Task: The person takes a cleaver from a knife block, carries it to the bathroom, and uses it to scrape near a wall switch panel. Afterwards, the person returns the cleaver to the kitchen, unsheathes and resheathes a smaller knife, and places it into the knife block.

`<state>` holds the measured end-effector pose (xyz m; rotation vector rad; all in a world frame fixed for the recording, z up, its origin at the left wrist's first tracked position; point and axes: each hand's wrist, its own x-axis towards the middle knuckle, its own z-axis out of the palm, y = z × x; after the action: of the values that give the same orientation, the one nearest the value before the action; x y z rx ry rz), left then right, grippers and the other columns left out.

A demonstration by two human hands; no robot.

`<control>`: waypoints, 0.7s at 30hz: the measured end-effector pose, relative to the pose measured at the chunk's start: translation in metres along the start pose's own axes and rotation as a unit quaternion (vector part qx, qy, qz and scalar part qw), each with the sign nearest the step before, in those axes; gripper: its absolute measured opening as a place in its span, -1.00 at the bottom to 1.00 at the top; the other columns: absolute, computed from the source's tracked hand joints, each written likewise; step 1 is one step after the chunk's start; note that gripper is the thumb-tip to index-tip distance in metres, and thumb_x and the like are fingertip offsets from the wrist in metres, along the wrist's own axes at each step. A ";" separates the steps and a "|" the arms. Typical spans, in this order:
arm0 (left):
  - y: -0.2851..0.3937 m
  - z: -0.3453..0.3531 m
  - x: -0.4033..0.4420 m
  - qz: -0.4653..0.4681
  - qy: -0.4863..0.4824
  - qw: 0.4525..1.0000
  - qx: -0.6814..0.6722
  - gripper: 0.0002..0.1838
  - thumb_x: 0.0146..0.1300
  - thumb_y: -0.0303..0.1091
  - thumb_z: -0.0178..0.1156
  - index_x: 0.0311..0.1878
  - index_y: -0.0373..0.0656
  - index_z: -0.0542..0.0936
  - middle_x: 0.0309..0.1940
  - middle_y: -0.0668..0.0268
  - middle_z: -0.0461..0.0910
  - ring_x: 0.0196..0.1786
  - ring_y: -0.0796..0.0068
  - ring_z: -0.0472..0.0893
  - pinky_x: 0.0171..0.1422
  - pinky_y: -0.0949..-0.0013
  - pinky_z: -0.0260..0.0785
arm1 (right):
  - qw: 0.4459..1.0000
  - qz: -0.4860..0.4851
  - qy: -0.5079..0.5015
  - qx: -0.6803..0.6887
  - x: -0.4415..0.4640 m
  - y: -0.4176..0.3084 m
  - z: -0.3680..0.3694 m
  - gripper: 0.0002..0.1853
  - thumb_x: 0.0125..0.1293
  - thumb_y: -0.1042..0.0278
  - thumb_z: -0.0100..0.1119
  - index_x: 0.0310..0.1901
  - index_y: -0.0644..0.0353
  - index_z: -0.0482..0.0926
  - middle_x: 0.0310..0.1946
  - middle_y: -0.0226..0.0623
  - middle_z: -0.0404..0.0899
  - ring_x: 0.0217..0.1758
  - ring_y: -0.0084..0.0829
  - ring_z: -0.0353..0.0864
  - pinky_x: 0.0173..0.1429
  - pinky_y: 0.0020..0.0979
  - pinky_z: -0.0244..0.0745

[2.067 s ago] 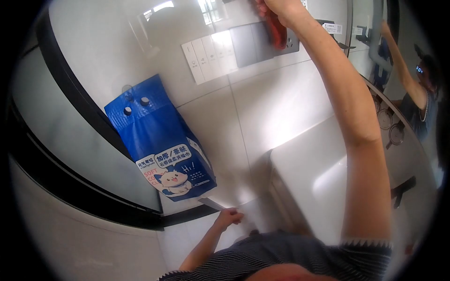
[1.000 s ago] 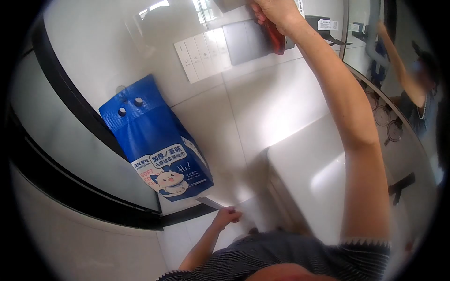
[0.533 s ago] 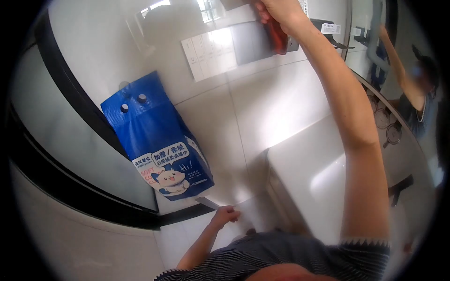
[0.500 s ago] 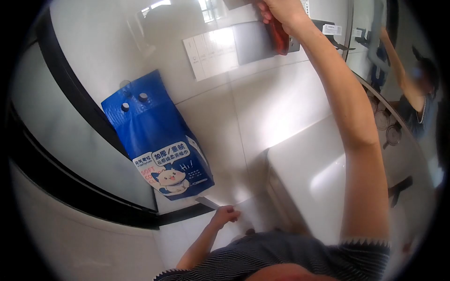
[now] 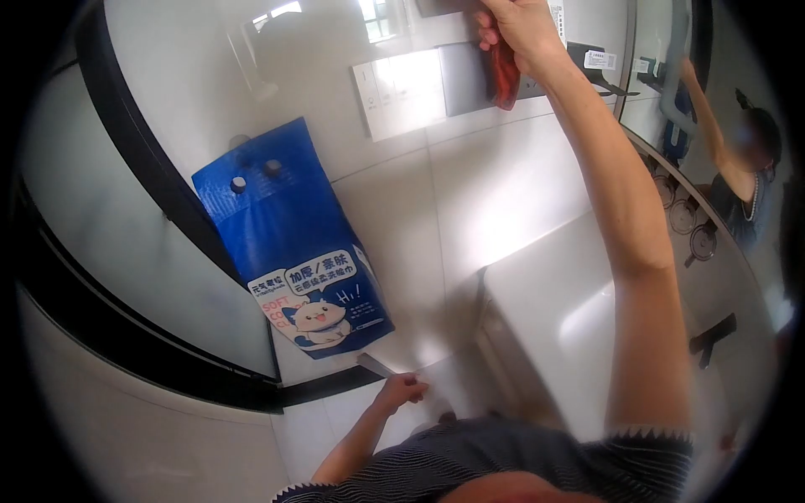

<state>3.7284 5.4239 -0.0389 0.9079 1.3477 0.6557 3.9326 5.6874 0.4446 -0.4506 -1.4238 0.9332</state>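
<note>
My right hand [image 5: 524,38] is raised against the tiled wall at the top, its fingers closed around a red, translucent handle-like thing [image 5: 504,77] that hangs below the fist. A dark grey flat edge [image 5: 444,7] shows to the left of the fingers, cut off by the frame, and I cannot tell whether it belongs to the red thing. Low in the view, my left hand [image 5: 405,391] is curled closed near my body. What it holds, if anything, is hidden. Close to its fingers is a thin pale grey strip [image 5: 375,365].
On the wall hang a blue tissue pack [image 5: 285,210], a white switch panel [image 5: 401,94] and a grey panel [image 5: 466,80]. A white basin or counter [image 5: 553,310] lies to the right, beside a mirror [image 5: 713,151]. A black-framed glass door [image 5: 159,243] stands left.
The view has shifted slightly, so the wall things appear a little farther right. My right hand is still raised at the panels with the red thing, and my left hand stays low.
</note>
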 end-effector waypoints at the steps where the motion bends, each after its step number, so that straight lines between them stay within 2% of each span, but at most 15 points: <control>1: -0.002 -0.002 -0.001 0.005 -0.002 1.000 -0.002 -0.78 0.09 -0.33 0.27 -0.27 -0.28 0.59 -0.49 0.31 0.58 -0.47 0.54 0.55 -0.37 0.51 0.42 | 1.000 -0.002 0.009 -0.007 0.001 0.001 0.000 -0.70 0.24 0.16 0.18 -0.37 0.25 0.41 -0.72 -0.42 0.34 -0.74 -0.56 0.28 -0.66 -0.49 0.25; 4: -0.003 -0.008 -0.001 0.008 -0.007 1.000 -0.004 -0.74 0.09 -0.26 0.27 -0.32 -0.30 0.59 -0.52 0.29 0.58 -0.48 0.55 0.55 -0.34 0.51 0.42 | 1.000 -0.009 0.025 -0.013 0.002 0.002 0.000 -0.69 0.24 0.16 0.18 -0.36 0.26 0.40 -0.72 -0.42 0.34 -0.75 -0.56 0.27 -0.66 -0.49 0.25; 11: 0.005 -0.015 -0.009 -0.009 0.004 1.000 0.017 -0.75 0.08 -0.27 0.28 -0.34 -0.30 0.59 -0.51 0.29 0.58 -0.47 0.53 0.56 -0.33 0.50 0.44 | 0.999 0.005 0.015 -0.033 -0.001 0.002 0.007 -0.69 0.24 0.14 0.18 -0.39 0.25 0.41 -0.71 -0.42 0.35 -0.74 -0.56 0.28 -0.65 -0.49 0.26; 16: 0.001 -0.017 -0.009 0.000 0.005 1.000 0.010 -0.75 0.08 -0.27 0.27 -0.34 -0.31 0.58 -0.51 0.29 0.58 -0.47 0.53 0.57 -0.33 0.50 0.44 | 0.999 -0.019 -0.007 -0.028 -0.002 0.002 0.009 -0.69 0.25 0.14 0.17 -0.40 0.23 0.41 -0.71 -0.42 0.35 -0.73 -0.56 0.28 -0.64 -0.49 0.27; 19: 0.005 -0.017 -0.011 0.002 -0.005 1.000 -0.004 -0.75 0.08 -0.28 0.26 -0.32 -0.30 0.58 -0.51 0.28 0.58 -0.46 0.52 0.57 -0.34 0.50 0.44 | 1.000 -0.004 0.011 0.006 -0.008 -0.003 0.006 -0.69 0.25 0.13 0.17 -0.40 0.22 0.40 -0.72 -0.43 0.34 -0.73 -0.57 0.28 -0.64 -0.49 0.26; 21: 0.007 -0.016 -0.011 0.031 -0.003 0.999 0.026 -0.74 0.09 -0.29 0.26 -0.22 -0.29 0.57 -0.49 0.28 0.58 -0.46 0.54 0.56 -0.35 0.51 0.42 | 0.999 0.024 0.029 0.008 -0.016 -0.006 0.000 -0.70 0.25 0.13 0.16 -0.38 0.21 0.41 -0.69 -0.41 0.36 -0.71 -0.55 0.32 -0.62 -0.46 0.29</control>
<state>3.7117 5.4213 -0.0274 0.9958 1.3404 0.6662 3.9358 5.6719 0.4387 -0.4968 -1.3576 0.9627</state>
